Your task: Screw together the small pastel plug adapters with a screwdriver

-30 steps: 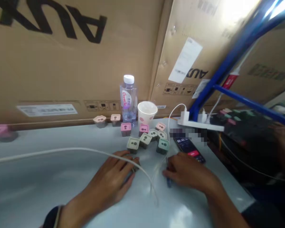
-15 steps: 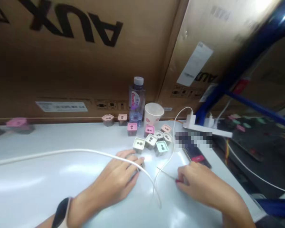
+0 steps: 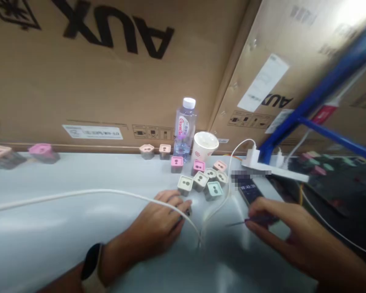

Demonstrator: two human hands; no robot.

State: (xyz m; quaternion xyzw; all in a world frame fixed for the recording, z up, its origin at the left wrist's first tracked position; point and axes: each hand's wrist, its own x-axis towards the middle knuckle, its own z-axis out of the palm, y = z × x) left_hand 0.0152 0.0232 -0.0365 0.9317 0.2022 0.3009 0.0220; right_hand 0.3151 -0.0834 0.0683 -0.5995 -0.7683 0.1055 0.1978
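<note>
**Head view: two hands at the table edge, one pinching a thin pointed tool**

The right hand point(image 3: 271, 228) lies at lower right, just in front of the phone. Its thumb and fingertips point(image 3: 253, 213) pinch the dark body of a thin pointed tool point(image 3: 259, 220), whose fine tip points left. The tool is partly blurred, so its exact kind is hard to tell.

The left hand point(image 3: 155, 224) rests on the white table point(image 3: 79, 244), fingers close together and curled down. A small dark object point(image 3: 188, 211) shows at the fingertips, mostly hidden; whether it is gripped, I cannot tell. A black-and-white wristband point(image 3: 91, 262) circles the left wrist. A thick white cable point(image 3: 79, 193) runs across the table and over the left fingers. A thin white cable point(image 3: 222, 205) drops from a charger point(image 3: 253, 156) on a white power strip point(image 3: 277, 171).

Twelve square two-holed blocks stand above the hands: four peach point(image 3: 147, 150), three pink point(image 3: 177, 164), four pale cream-green point(image 3: 185, 185), one mint point(image 3: 214, 190). Two of these sit far left, the rest in a loose cluster at centre.

One water bottle point(image 3: 184, 132) and one paper cup point(image 3: 205, 145) stand behind the cluster. One phone point(image 3: 250, 193) lies at right, its screen lit. Cardboard boxes point(image 3: 110, 81) marked AUX, upside down, fill the top. A blue frame point(image 3: 320, 89) crosses upper right.
</note>
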